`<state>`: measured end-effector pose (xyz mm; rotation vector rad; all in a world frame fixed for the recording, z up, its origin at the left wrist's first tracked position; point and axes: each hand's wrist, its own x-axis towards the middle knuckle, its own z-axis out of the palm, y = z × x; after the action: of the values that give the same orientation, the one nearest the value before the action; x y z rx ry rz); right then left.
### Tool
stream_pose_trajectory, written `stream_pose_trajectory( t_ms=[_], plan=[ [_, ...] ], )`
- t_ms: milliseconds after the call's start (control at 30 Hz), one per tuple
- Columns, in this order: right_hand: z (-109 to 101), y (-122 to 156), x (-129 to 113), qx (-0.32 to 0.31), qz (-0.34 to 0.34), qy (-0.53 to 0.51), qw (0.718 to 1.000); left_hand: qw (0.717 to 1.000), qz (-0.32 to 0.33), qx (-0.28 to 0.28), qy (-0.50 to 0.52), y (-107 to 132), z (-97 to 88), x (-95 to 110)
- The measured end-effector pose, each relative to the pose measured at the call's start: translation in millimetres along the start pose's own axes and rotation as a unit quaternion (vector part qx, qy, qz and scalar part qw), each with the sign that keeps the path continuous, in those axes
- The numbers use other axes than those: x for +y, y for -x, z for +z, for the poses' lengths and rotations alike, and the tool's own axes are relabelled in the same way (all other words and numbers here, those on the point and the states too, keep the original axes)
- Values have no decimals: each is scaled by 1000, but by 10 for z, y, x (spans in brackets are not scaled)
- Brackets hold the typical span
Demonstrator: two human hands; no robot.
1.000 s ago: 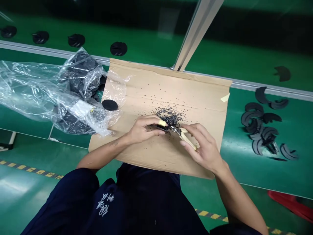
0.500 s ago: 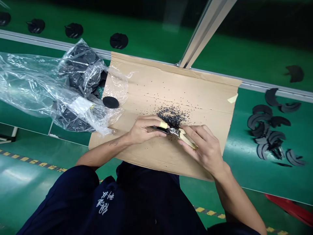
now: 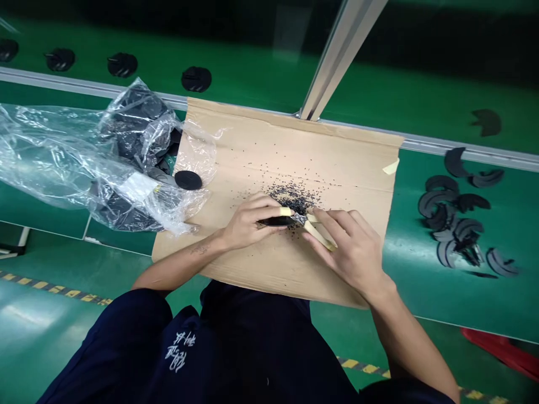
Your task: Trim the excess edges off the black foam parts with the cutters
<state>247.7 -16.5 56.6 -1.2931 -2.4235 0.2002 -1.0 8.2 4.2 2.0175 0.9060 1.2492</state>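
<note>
From here I see the green bench carrying a cardboard sheet beside a clear plastic bag of black pieces. Little has changed: the left hand still pinches a black piece at the cream-handled snips, clenched in the right hand, just below scattered black crumbs.

Side cutters: cream handles, steel head; rubber piece black; crumbs black, speckling tan cardboard; finger cot yellow; bench mat green; floor tape yellow-black striped; smock navy, white lettering
</note>
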Motion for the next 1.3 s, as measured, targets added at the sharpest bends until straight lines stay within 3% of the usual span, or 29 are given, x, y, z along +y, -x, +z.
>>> stream_pose_trajectory(
  t_ms=[100,200,300,367,433,533,600,700,833,1000,1300],
  plan=[
    [-18,46,1,-2,64,-93,994,999,-11,30,-26,-1,-14,3],
    [120,75,-50,1,153,-244,958,998,-50,36,26,9,-13,41],
    [313,39,-147,41,171,-326,929,994,-71,23,77,28,12,65],
    [366,-12,-209,82,121,-311,939,997,-44,9,66,36,27,55],
    [326,-57,-259,108,29,-233,966,1000,20,-11,4,41,38,29],
    [148,-80,-310,77,-100,-100,987,987,111,-44,-111,62,57,-14],
    [10,-67,-303,37,-133,-108,985,983,120,-54,-131,87,67,-32],
    [-150,-33,-182,29,-101,-185,977,993,83,-56,-63,112,61,-38],
    [-205,-9,56,38,-42,-163,985,997,50,-41,33,92,30,-10],
    [-136,-21,129,-2,-95,-92,991,996,46,-21,75,77,21,27],
    [-142,-3,127,8,-108,-73,991,995,44,-17,85,66,9,44]
  ],
)
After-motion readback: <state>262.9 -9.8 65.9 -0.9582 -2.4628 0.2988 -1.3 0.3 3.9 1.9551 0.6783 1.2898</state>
